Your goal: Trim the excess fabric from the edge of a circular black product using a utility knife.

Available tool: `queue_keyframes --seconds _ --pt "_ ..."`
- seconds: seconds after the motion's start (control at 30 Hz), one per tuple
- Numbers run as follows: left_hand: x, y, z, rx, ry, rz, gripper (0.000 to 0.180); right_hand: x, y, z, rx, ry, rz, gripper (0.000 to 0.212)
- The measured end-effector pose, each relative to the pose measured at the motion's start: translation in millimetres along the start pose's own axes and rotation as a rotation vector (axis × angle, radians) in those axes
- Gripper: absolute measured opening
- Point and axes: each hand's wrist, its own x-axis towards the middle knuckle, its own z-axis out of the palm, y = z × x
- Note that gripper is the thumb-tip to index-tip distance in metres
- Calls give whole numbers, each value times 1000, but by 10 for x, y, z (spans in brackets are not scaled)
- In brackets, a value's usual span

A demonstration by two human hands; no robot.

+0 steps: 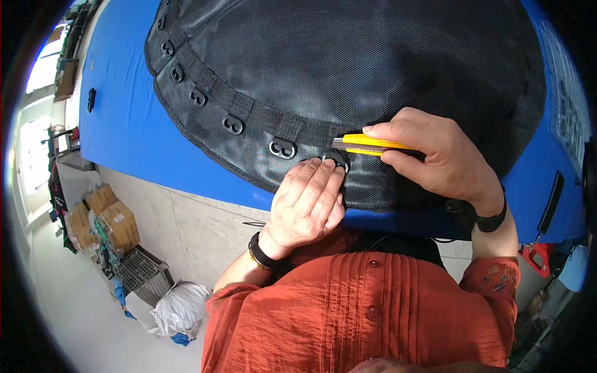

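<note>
Nearest, at 6 o'clock: rust-orange shirt point(367, 317), both forearms rising from it. Left hand point(308, 202), just below centre, pressed flat with fingers together on the black mesh cover point(348, 68), fingertips bunched on a small plastic loop fitting point(340, 163) at the cover's webbing band. Right hand point(438, 155), at 3 o'clock of that fitting, clamped around a yellow utility knife point(367, 144), tip aimed toward 9 o'clock, right at the left fingertips. Blade itself too small to make out.

Judging by this: trimming or slitting at the fitting. Best done with short blade, shallow angle, light strokes. Better to slide left fingers behind the cutting line, not ahead of it. Worth keeping mesh taut and flat against the blue table point(134, 124) to avoid snagging the weave.

Farther, toward 10 o'clock: row of similar fittings point(233, 124) along the webbing. Far left, at 8 o'clock on the floor: cardboard boxes point(109, 221), white bag point(180, 308).
</note>
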Motion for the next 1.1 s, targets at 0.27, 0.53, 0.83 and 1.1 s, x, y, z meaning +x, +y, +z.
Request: queue_keyframes --seconds 0.27,0.53,0.83,1.1 --pt "-15 -11 5 2 -10 3 38 -10 0 11 -36 -12 -14 34" --pt "-19 -5 7 7 -4 -4 40 -3 -9 34 -61 -3 -31 35" --pt "-24 -15 27 3 -1 5 37 -19 -24 40 -85 3 -47 34" --pt "-23 5 6 3 -9 -7 41 -23 -51 42 -113 1 -43 33"
